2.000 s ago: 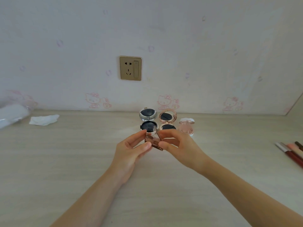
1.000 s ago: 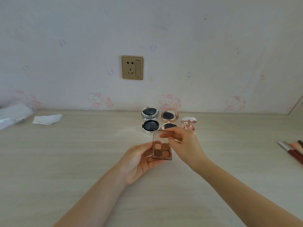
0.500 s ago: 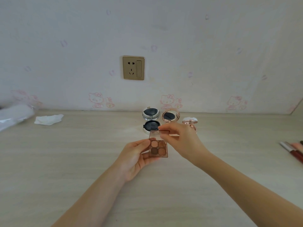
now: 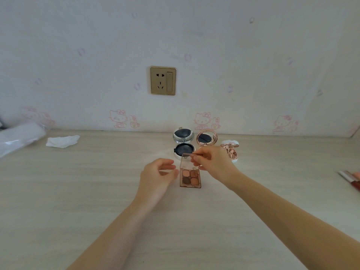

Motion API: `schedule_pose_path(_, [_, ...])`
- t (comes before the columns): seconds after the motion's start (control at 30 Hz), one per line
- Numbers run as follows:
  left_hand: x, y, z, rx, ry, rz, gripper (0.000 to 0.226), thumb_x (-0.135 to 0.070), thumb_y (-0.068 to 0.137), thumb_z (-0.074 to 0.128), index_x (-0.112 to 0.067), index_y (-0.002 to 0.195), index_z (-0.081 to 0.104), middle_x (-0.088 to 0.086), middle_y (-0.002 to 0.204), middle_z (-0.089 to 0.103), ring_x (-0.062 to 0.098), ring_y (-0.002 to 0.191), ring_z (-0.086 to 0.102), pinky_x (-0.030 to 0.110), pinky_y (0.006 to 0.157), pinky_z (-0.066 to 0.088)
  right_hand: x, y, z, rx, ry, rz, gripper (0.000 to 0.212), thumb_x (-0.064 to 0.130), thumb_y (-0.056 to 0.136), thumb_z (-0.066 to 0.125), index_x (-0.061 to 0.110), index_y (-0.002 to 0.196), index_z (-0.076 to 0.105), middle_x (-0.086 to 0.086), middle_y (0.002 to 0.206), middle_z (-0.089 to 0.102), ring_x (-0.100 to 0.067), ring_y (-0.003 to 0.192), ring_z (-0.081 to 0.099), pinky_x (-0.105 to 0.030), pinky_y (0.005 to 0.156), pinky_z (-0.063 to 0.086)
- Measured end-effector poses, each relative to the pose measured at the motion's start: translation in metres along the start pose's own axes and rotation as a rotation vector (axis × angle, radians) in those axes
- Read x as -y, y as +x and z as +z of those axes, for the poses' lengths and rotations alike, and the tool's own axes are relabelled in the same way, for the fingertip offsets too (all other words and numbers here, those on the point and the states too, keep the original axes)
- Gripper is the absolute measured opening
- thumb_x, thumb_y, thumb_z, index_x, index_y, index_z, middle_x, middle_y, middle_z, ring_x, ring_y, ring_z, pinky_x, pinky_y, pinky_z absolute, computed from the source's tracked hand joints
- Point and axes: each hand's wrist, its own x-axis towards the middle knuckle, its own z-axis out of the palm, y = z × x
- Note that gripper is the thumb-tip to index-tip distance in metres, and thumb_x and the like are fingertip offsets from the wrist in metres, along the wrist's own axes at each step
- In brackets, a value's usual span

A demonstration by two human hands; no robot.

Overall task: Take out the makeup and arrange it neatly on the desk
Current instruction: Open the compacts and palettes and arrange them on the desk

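Two hands are working over the desk [image 4: 81, 191]. The right hand [image 4: 214, 162] is pinching the top edge of the clear lid of one eyeshadow palette [image 4: 190, 178], holding that lid raised and tilted back. The left hand [image 4: 157, 174] is hovering just beside the palette's left side, fingers loosely curled and parted, gripping nothing; whether a fingertip is touching the case cannot be told. The palette, showing four brown and pink pans, is sitting on the desk about midway along its width, nearer the back edge than the front.

Three open compacts are standing behind it, close to the back edge by the wall: a silver compact [image 4: 183, 143] with dark inserts on the left, a rose-gold compact [image 4: 206, 138] in the middle, partly hidden by the right hand, and a pink compact [image 4: 230, 151] on the right. A few slim makeup sticks [image 4: 348, 179] are lying at the right edge, cut off by the frame. One crumpled tissue [image 4: 62, 141] and one clear plastic bag [image 4: 19, 138] are lying near the back left corner.

Bare desk is stretching across the whole front and both sides of the forearms.
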Motion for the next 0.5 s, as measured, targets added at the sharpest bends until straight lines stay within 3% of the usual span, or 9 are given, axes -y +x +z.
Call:
schedule_pose_path(0.13, [0.0, -0.001, -0.002, 0.117, 0.282, 0.126, 0.028, -0.035, 0.071, 0.083, -0.03, 0.096, 0.071, -0.018, 0.094, 0.07, -0.005, 0.092, 0.062, 0.006, 0.073, 0.044, -0.003, 0.003, 0.006, 0.017, -0.003, 0.03, 0.01, 0.01, 0.091, 0.062, 0.009, 0.095, 0.071, -0.006, 0.086, 0.073, -0.018, 0.082, 0.069, -0.027, 0.074, 0.057])
schedule_pose_path(0.2, [0.0, -0.002, -0.002, 0.167, 0.389, 0.14, 0.04, -0.039, 0.066, 0.084, -0.031, 0.103, 0.072, -0.019, 0.1, 0.068, -0.002, 0.099, 0.059, 0.01, 0.077, 0.041, -0.004, 0.006, 0.008, 0.026, 0.014, 0.054, 0.011, 0.01, 0.091, 0.06, 0.008, 0.097, 0.07, -0.007, 0.088, 0.073, -0.016, 0.082, 0.069, -0.026, 0.072, 0.057])
schedule_pose_path(0.3, [0.001, -0.004, -0.001, 0.171, 0.531, 0.204, 0.054, -0.043, 0.062, 0.084, -0.036, 0.113, 0.068, -0.018, 0.091, 0.055, 0.003, 0.099, 0.045, 0.021, 0.078, 0.036, -0.004, 0.008, 0.01, 0.033, 0.03, 0.081, 0.013, 0.009, 0.092, 0.059, 0.005, 0.099, 0.069, -0.01, 0.091, 0.072, -0.019, 0.085, 0.069, -0.031, 0.075, 0.057])
schedule_pose_path(0.5, [0.007, -0.006, 0.0, 0.179, 0.598, 0.267, 0.043, -0.037, 0.072, 0.076, -0.038, 0.113, 0.067, -0.005, 0.095, 0.063, 0.012, 0.108, 0.046, 0.025, 0.083, 0.042, -0.004, 0.011, 0.012, 0.077, 0.039, 0.102, 0.017, 0.004, 0.091, 0.058, 0.006, 0.106, 0.066, -0.016, 0.098, 0.071, -0.023, 0.088, 0.067, -0.034, 0.08, 0.057])
